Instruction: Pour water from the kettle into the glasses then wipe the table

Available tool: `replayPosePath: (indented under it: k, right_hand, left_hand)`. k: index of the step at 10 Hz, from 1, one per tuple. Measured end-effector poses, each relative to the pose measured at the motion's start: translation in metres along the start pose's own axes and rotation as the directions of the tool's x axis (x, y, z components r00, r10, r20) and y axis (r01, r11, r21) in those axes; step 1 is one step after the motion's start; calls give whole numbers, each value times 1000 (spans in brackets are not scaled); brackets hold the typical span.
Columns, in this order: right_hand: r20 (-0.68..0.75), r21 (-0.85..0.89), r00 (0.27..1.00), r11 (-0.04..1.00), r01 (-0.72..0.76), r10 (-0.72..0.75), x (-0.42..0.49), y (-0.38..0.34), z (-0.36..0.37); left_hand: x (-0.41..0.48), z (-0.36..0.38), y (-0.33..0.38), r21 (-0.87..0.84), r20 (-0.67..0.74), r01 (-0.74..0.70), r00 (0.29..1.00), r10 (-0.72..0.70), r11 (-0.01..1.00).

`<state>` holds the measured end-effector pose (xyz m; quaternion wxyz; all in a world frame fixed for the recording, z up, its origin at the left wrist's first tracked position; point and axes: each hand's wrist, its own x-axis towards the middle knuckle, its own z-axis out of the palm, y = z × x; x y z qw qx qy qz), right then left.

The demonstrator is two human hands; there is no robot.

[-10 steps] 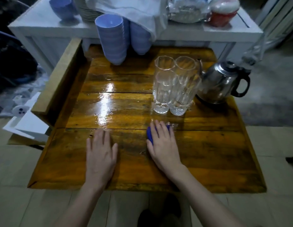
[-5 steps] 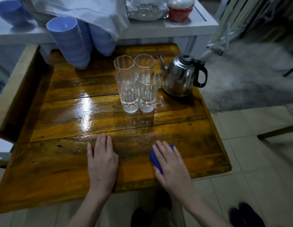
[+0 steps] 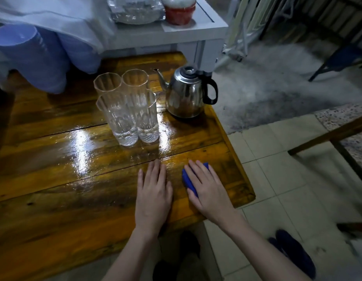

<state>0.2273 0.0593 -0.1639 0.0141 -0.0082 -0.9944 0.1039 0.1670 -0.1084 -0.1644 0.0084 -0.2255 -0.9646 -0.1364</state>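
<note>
Evidently wiping stage: right hand (image 3: 208, 192) pressed blue cloth (image 3: 187, 181) flat-fingered in front of the kettle (image 3: 186, 96), left hand (image 3: 153, 192) lay flat, empty; next move likely called for sweeping the wet table (image 3: 54, 175) left of the kettle

Forearms behind our left hand (image 3: 153, 197) and right hand (image 3: 206, 191) are bare; below the table's (image 3: 54, 199) near edge we wear dark clothing (image 3: 176, 258), indistinct.
</note>
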Motion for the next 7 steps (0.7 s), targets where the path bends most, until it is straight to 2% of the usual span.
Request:
replayPosePath:
  k: [2, 4, 5, 7]
  right_hand:
    - [15, 13, 998, 998, 54, -54, -43, 39, -4]
    - [3, 15, 988, 988, -155, 155, -25, 48, -8]
    - [9, 7, 984, 984, -175, 175, -15, 46, -9]
    - [187, -53, 954, 972, -227, 233, -6, 37, -25]
  left_hand:
    - [0, 1, 2, -1, 5, -3, 1000, 3, 1000]
    - [2, 1, 2, 26, 20, -16, 1000, 16, 1000]
    - [5, -6, 1, 62, 50, -40, 998, 37, 997]
    - [12, -41, 3, -25, 289, -28, 957, 34, 999]
